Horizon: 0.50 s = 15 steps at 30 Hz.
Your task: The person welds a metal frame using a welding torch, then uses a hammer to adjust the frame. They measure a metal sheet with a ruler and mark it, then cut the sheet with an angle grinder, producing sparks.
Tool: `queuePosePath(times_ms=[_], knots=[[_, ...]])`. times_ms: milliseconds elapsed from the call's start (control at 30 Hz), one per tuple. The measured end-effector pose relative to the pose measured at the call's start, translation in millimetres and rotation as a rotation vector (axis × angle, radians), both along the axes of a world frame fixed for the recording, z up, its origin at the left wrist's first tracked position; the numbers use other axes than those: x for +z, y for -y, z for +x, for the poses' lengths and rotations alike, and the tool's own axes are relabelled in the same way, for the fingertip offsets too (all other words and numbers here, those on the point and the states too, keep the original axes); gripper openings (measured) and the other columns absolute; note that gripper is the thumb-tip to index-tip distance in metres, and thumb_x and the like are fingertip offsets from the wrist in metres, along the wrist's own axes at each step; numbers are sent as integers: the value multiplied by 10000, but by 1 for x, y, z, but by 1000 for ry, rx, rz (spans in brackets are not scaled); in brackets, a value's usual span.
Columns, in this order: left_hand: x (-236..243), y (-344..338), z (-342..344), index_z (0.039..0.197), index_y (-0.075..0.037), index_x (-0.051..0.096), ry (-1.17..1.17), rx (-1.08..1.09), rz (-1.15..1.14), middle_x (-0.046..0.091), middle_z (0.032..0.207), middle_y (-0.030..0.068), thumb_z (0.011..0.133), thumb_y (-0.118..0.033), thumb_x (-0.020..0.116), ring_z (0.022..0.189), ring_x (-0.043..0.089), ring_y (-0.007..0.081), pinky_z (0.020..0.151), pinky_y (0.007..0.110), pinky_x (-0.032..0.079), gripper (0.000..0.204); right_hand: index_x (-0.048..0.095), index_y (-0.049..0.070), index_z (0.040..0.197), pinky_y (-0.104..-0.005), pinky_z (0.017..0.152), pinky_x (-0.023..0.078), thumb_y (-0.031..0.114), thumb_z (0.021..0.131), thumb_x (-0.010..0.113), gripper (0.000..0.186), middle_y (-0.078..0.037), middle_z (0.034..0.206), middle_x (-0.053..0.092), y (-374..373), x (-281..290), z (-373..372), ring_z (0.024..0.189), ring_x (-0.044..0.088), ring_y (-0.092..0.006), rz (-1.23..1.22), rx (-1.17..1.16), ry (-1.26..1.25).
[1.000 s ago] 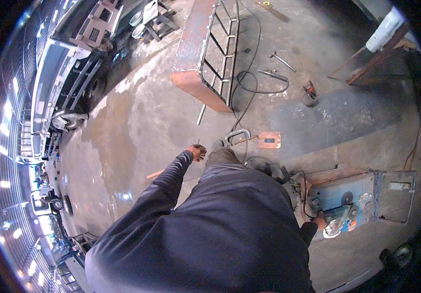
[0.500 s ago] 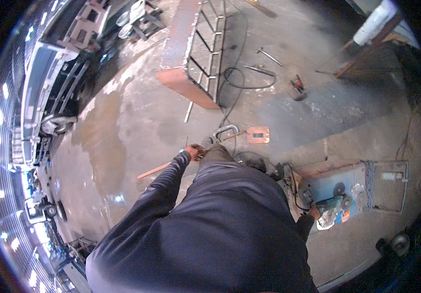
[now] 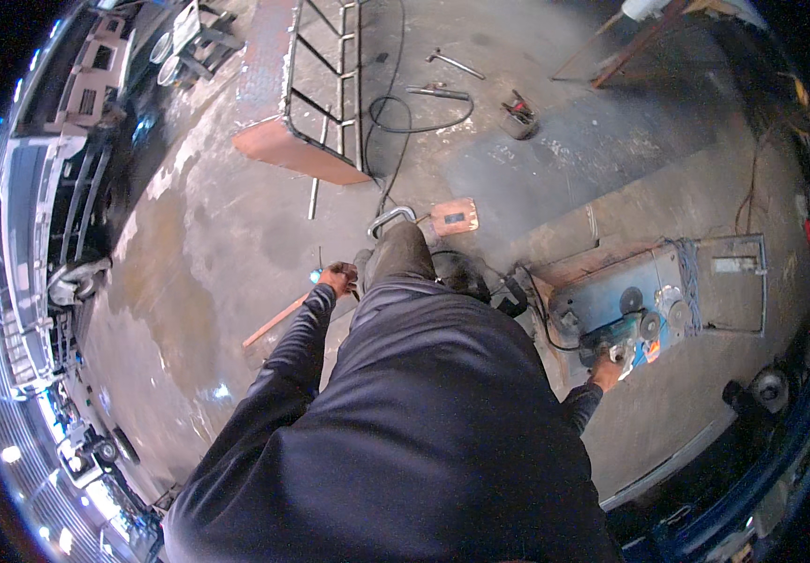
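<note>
My right hand (image 3: 606, 372) reaches out to the right, over a blue sheet-metal box. Its fingers close on a pale crumpled piece (image 3: 622, 356) beside a teal angle grinder (image 3: 607, 333). Loose grey discs (image 3: 631, 300) lie around the grinder. Down by my left knee, my left hand (image 3: 337, 277) has its fingers curled; what they hold is too small and dark to make out. A long reddish metal strip (image 3: 274, 321) lies on the floor next to it. In front of my knees rest a C-clamp (image 3: 393, 220) and a copper-coloured plate (image 3: 454, 217) with a slot.
A reddish metal frame with rungs (image 3: 302, 152) stands ahead. Behind it, a black cable (image 3: 410, 129), a hammer (image 3: 455, 64) and a small tin of tools (image 3: 519, 117) are on the concrete. A truck (image 3: 44, 178) is parked at the left. A wire-wrapped metal frame (image 3: 730, 281) adjoins the box.
My right hand has moved from the grinder's near end onto the pale crumpled piece. My left hand has shifted a little away from my leg. The whole view has turned rightward.
</note>
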<state>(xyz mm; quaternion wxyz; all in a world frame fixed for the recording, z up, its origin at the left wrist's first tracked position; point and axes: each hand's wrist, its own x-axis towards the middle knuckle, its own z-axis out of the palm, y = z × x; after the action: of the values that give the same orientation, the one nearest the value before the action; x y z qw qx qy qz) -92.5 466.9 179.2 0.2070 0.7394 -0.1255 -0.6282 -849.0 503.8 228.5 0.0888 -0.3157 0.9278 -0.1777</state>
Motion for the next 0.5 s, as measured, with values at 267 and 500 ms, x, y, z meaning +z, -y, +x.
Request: queuePosePath(times_ms=[267, 500], knots=[[187, 149, -33, 1129, -11, 687, 71, 96, -765, 726, 954, 77, 990, -175, 673, 822, 659, 149, 743, 278, 523, 216, 638, -6, 1246, -345, 754, 562, 156, 978, 672, 315, -127, 1157, 685, 166, 263, 111, 922, 673, -192, -636, 185, 795], [535, 219, -114, 1224, -22, 655, 460, -543, -1737, 694, 1011, 114, 971, -241, 639, 897, 666, 215, 817, 323, 522, 334, 647, 2, 1248, -374, 779, 559, 169, 964, 645, 330, -162, 1186, 676, 237, 501, 191, 920, 678, -241, -1071, 1481, 841]])
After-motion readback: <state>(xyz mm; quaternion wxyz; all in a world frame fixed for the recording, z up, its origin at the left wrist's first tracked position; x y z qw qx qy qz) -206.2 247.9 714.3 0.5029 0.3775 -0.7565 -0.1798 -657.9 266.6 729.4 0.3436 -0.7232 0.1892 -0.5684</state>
